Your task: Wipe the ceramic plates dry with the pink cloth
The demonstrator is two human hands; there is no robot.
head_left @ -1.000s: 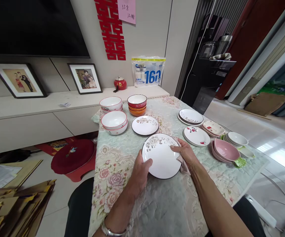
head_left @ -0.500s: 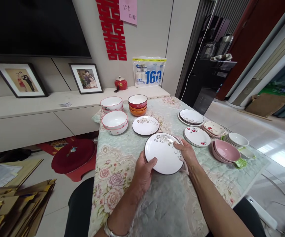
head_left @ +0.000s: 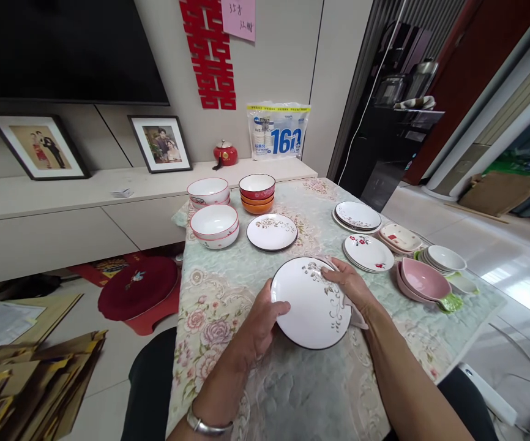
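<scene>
A white plate (head_left: 308, 309) with a dark rim and a grey-brown flower pattern is held above the table in front of me. My left hand (head_left: 267, 315) grips its left edge, thumb on top and fingers underneath. At the upper right edge, my right hand (head_left: 345, 283) presses a pale pink cloth (head_left: 359, 317) against the plate; part of the cloth hangs below the rim. Just beyond lies a similar flowered plate (head_left: 265, 234) on the tablecloth.
White bowls (head_left: 214, 229) and a stack of red and orange bowls (head_left: 256, 199) stand at the back left. Along the right are stacked plates (head_left: 368, 257), dark-rimmed plates (head_left: 358, 215), small square dishes (head_left: 400, 239), pink bowls (head_left: 423, 282) and small white bowls (head_left: 446, 258).
The held plate has turned and tilted, coming slightly nearer to me, so its flower pattern now runs down the right side. My right hand and the cloth have shifted slightly along the rim.
</scene>
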